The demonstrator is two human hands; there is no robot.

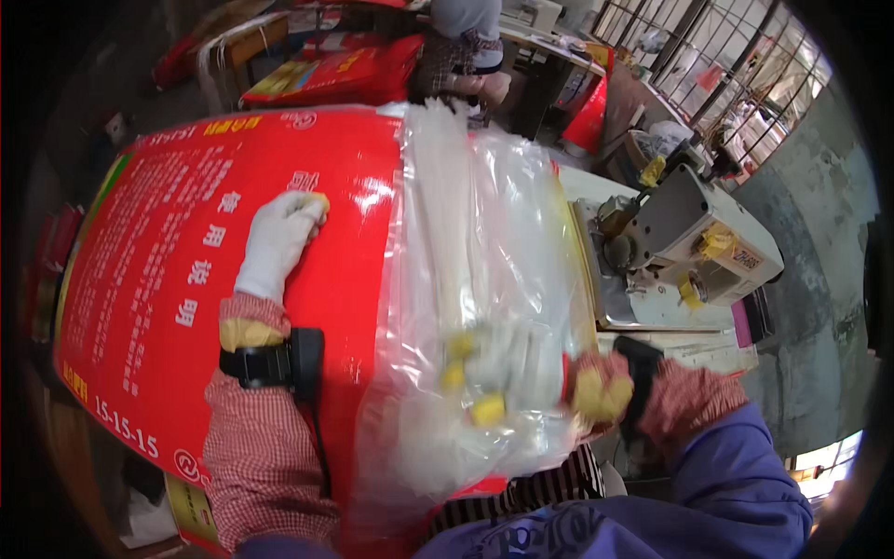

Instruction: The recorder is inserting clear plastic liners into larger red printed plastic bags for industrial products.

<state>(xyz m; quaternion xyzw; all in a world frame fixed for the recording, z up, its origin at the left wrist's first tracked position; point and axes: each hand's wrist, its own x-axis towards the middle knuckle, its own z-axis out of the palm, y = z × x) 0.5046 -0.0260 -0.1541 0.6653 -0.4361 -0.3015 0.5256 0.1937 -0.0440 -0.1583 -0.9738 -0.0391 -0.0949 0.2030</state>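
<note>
Well, the left hand (282, 233) rests half-curled on the red sack (219, 284), the right hand (507, 361) is a blur over the clear plastic (521, 224); whether either grip pinches anything, I can't tell. The sack lies left of the sewing machine (703, 228). Slick plastic could slide or bunch if pressed unevenly.

right hand (507, 363) blurred, its grip unclear; co-worker (468, 23) cut off by upper edge

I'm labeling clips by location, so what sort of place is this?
Probably a sack-sewing workshop: a sewing machine stands at the right, what look like large red printed sacks are piled in front with clear plastic, and another person is farther back.
</note>
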